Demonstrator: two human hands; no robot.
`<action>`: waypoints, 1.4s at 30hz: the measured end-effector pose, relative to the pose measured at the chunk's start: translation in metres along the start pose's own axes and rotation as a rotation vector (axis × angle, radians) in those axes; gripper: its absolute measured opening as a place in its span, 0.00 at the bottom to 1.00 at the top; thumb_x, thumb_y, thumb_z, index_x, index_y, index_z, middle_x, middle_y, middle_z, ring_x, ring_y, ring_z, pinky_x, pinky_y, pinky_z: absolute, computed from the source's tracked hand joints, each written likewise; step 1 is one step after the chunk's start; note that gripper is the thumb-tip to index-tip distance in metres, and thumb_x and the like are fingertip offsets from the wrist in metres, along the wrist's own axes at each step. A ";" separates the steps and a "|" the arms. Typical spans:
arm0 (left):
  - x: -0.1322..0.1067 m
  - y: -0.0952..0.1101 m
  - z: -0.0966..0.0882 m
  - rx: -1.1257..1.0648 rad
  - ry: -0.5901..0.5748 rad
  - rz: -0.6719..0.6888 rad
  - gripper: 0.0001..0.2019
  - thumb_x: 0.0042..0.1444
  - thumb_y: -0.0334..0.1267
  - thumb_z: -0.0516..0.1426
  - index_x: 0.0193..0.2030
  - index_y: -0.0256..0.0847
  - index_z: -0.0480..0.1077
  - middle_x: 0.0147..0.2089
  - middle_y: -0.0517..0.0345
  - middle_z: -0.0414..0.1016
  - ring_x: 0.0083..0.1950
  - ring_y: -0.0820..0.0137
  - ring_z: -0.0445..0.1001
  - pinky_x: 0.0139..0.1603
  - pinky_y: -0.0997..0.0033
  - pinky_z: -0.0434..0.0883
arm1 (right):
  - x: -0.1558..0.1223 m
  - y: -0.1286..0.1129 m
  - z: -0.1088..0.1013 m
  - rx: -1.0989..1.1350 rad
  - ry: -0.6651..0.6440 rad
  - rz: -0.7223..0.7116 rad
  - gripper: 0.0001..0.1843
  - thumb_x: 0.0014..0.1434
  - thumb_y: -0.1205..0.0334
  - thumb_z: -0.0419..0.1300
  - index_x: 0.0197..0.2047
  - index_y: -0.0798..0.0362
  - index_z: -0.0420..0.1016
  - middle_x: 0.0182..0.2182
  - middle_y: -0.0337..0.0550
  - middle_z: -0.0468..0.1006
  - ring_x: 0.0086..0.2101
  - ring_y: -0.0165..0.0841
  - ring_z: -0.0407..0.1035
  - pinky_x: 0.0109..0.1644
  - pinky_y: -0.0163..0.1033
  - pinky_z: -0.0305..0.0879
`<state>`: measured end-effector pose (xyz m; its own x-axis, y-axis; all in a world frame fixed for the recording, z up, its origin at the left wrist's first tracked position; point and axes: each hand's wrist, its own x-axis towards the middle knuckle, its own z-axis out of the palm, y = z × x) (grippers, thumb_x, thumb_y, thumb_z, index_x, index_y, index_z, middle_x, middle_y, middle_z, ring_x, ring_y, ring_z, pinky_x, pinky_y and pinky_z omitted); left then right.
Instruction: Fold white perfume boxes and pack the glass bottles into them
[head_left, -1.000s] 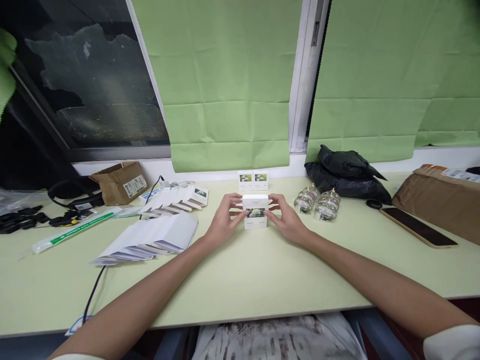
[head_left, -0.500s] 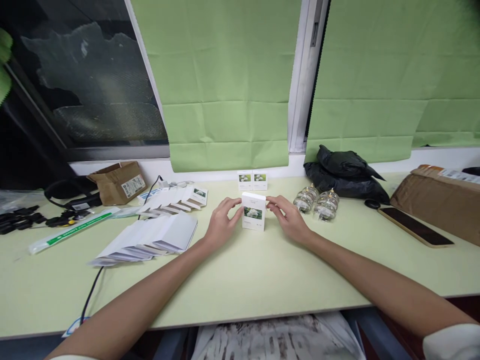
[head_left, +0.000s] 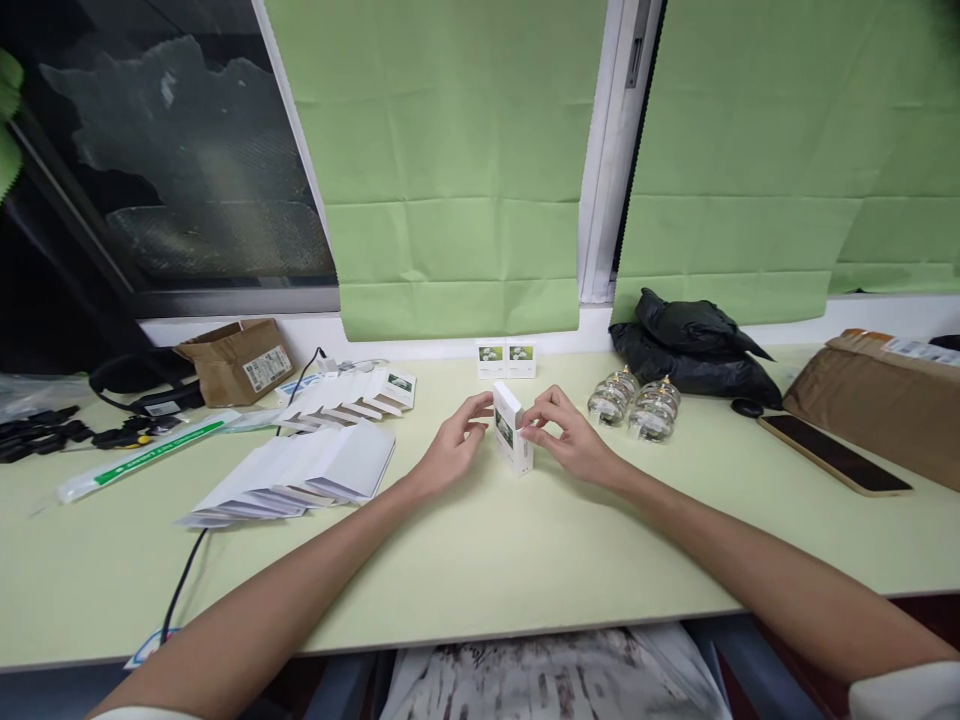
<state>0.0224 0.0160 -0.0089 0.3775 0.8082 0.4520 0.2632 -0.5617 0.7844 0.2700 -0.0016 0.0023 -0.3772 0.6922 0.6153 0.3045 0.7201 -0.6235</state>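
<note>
The flower-printed white box [head_left: 507, 426] stands upright on the tabletop [head_left: 540, 560] between the two hands, one vertical edge toward the person. The left hand [head_left: 454, 442] is loosely curled, thumb and fingers apart, its fingertips at the box's upper left edge; whether they touch it cannot be told. The right hand [head_left: 571, 437] has its fingers bent and its thumb at the narrow side, but how firmly it grips cannot be told. From the hands, a broad stretch of tabletop runs toward the person to the near edge, crossed by the forearms on both sides. Room ahead of the hands is shorter, ending at two small boxes [head_left: 492, 361] set side by side before the green curtain [head_left: 457, 200]. Left of the left hand, fanned white cartons [head_left: 300, 475] bound the space; right of the right hand, clear round containers [head_left: 654, 410] sit near, with a phone [head_left: 836, 455] well apart beyond them. Half a second ago the printed front faced the person; now it is turned toward the left hand, showing the narrow side by the right hand, while the surrounding things lie as before.
</note>
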 end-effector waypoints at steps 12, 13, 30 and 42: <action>0.006 -0.003 -0.021 -0.125 0.015 -0.049 0.19 0.68 0.54 0.60 0.56 0.45 0.79 0.57 0.48 0.75 0.59 0.58 0.74 0.60 0.56 0.75 | 0.009 0.029 -0.013 0.209 0.099 0.048 0.13 0.68 0.47 0.65 0.47 0.45 0.84 0.40 0.43 0.71 0.44 0.38 0.68 0.48 0.45 0.66; 0.006 -0.002 -0.022 -0.199 -0.015 -0.087 0.19 0.67 0.54 0.61 0.55 0.44 0.79 0.58 0.48 0.76 0.58 0.58 0.74 0.60 0.55 0.75 | 0.010 0.031 -0.014 0.239 0.105 0.064 0.13 0.67 0.46 0.66 0.47 0.45 0.84 0.41 0.43 0.71 0.44 0.38 0.68 0.48 0.44 0.66; 0.002 0.012 -0.025 -0.637 -0.341 -0.267 0.10 0.67 0.45 0.64 0.48 0.42 0.77 0.63 0.47 0.76 0.63 0.57 0.74 0.64 0.50 0.71 | 0.006 0.038 -0.014 0.669 -0.059 0.343 0.18 0.60 0.44 0.72 0.46 0.47 0.83 0.45 0.42 0.82 0.45 0.37 0.73 0.53 0.45 0.69; -0.001 0.011 -0.019 -0.735 -0.430 -0.310 0.13 0.66 0.44 0.65 0.54 0.43 0.77 0.65 0.46 0.76 0.67 0.55 0.72 0.67 0.51 0.66 | 0.002 0.022 -0.018 0.920 -0.343 0.341 0.19 0.66 0.48 0.69 0.54 0.49 0.80 0.53 0.46 0.82 0.53 0.38 0.74 0.62 0.46 0.64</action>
<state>0.0082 0.0126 0.0076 0.7217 0.6859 0.0930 -0.1689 0.0442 0.9846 0.2924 0.0163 -0.0018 -0.6686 0.6979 0.2568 -0.2890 0.0743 -0.9544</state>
